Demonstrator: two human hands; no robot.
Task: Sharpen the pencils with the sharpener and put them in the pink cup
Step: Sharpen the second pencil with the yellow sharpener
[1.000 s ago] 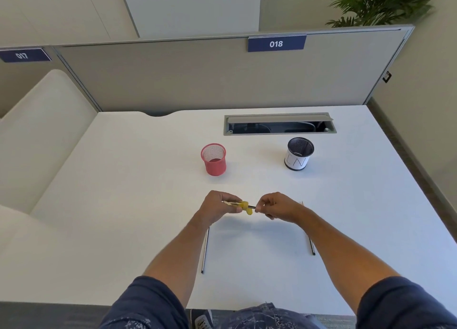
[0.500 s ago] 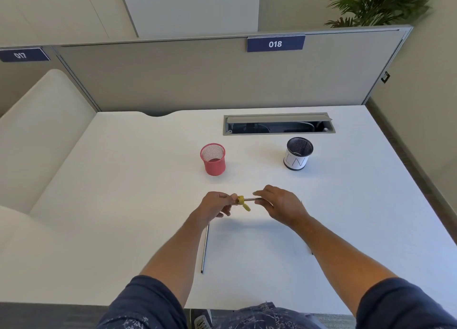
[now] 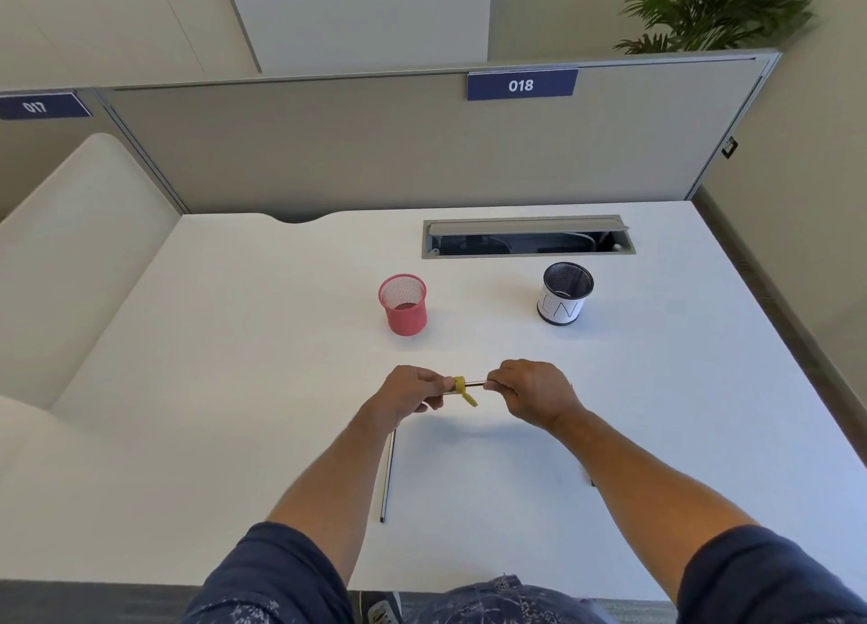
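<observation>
We are mid-sharpening above the near middle of the white bench (image 3: 244, 389). Our left hand (image 3: 407, 391) has its grip closed on the yellow sharpener (image 3: 460, 387), and our right hand (image 3: 530, 391) pinches the pencil (image 3: 475, 383), whose tip sits in the sharpener. To do this well, we should keep the pencil straight in line with the sharpener, press in lightly and turn evenly, since a tilt would likely snap the lead. Another pencil (image 3: 388, 475) lies on the bench under our left forearm. The pink cup (image 3: 403, 305) stands farther off, to the left of the black-and-white cup (image 3: 564, 294).
</observation>
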